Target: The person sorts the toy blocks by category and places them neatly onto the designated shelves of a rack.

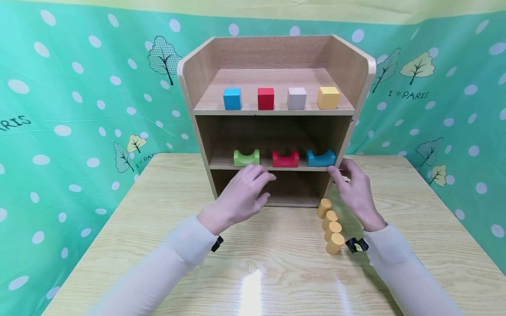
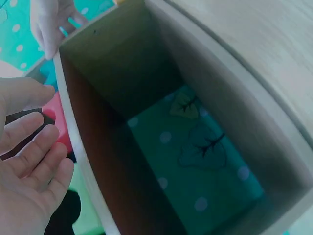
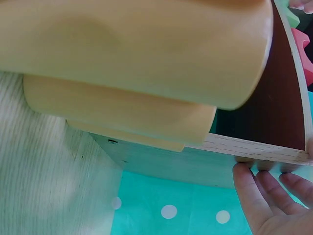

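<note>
A small wooden shelf unit (image 1: pixel 276 205) stands on the table. My right hand (image 1: pixel 357 191) holds its right side panel, thumb at the front edge below the blue arch block (image 1: pixel 321 159); in the right wrist view its fingers (image 3: pixel 281 193) lie against the panel's outer face. My left hand (image 1: pixel 241 195) is in front of the unit, fingers loosely bent and holding nothing, below the green arch block (image 1: pixel 246 159). Between the green and blue blocks sits a red arch block (image 1: pixel 285 159) on the middle shelf. The left wrist view shows the left palm (image 2: pixel 24 196) bare.
On the top shelf are a blue cube (image 1: pixel 232 99), a red cube (image 1: pixel 265 99), a white cube (image 1: pixel 296 98) and a yellow cube (image 1: pixel 328 98). Several tan cylinders (image 1: pixel 335 244) stand in a row before the unit's right corner. A dotted green cloth (image 1: pixel 79 131) hangs behind the table (image 1: pixel 174 184).
</note>
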Available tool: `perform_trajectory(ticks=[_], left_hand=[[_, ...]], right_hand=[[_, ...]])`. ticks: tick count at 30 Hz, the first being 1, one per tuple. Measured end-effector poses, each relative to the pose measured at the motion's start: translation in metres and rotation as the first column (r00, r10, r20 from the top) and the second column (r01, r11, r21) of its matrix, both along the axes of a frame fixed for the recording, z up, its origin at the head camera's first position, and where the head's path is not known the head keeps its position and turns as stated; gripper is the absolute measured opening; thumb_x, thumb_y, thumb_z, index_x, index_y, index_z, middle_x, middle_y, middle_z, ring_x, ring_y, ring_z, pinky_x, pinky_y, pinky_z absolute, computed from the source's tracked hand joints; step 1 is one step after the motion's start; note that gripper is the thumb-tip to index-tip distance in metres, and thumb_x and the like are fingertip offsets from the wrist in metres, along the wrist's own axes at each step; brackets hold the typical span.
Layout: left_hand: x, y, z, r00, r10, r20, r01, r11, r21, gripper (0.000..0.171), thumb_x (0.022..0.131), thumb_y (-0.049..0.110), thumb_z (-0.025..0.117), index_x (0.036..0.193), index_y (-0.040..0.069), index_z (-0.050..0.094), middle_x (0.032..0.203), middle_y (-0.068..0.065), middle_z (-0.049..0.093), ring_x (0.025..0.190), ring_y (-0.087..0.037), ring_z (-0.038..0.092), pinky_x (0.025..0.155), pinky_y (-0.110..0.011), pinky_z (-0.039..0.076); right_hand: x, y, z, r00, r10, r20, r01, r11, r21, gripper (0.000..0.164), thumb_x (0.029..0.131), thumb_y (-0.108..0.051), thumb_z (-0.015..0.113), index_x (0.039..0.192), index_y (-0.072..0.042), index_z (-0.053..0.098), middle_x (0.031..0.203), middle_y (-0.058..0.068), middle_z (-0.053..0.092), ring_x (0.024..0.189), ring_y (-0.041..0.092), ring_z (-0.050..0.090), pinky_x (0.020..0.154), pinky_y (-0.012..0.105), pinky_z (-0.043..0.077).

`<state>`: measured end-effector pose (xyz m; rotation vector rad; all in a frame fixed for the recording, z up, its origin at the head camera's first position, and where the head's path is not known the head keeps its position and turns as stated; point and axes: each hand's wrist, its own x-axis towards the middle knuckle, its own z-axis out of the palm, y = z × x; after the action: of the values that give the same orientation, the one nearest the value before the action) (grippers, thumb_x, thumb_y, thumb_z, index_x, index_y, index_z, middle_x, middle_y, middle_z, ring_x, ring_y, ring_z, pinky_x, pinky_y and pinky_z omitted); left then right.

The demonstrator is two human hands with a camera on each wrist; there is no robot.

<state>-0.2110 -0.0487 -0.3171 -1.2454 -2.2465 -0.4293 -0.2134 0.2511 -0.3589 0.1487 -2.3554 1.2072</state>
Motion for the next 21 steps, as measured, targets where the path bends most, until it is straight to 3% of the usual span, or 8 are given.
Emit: perform_trajectory(ticks=[11,21], left_hand=[[0.005,0.027,-0.021,0.998,-0.051,0.041,0.052,0.998,-0.024,0.031,0.079,0.006,0.069,0.109,0.006,0.063,0.103,-0.003,0.059,0.097,-0.019,0.052,0.089,-0.025,0.042],[0.01,0.049,-0.033,0.992,-0.047,0.118,0.056,0.996,-0.072,0.033,0.081,0.012,0.072,0.113,0.009,0.063,0.104,0.001,0.056,0.096,-0.015,0.051,0.087,-0.022,0.042]], right_hand=[[0.001,-0.001,0.0,1.0,-0.002,0.015,0.002,1.0,-0.006,0.051,0.095,-0.044,0.053,0.13,-0.007,0.053,0.117,0.013,0.06,0.106,0.029,0.058,0.084,0.051,0.051],[0.001,0.0,0.0,1.0,-0.002,0.019,0.002,1.0,-0.003,0.051,0.095,-0.044,0.052,0.131,-0.008,0.052,0.119,0.013,0.059,0.107,0.029,0.058,0.084,0.051,0.051]])
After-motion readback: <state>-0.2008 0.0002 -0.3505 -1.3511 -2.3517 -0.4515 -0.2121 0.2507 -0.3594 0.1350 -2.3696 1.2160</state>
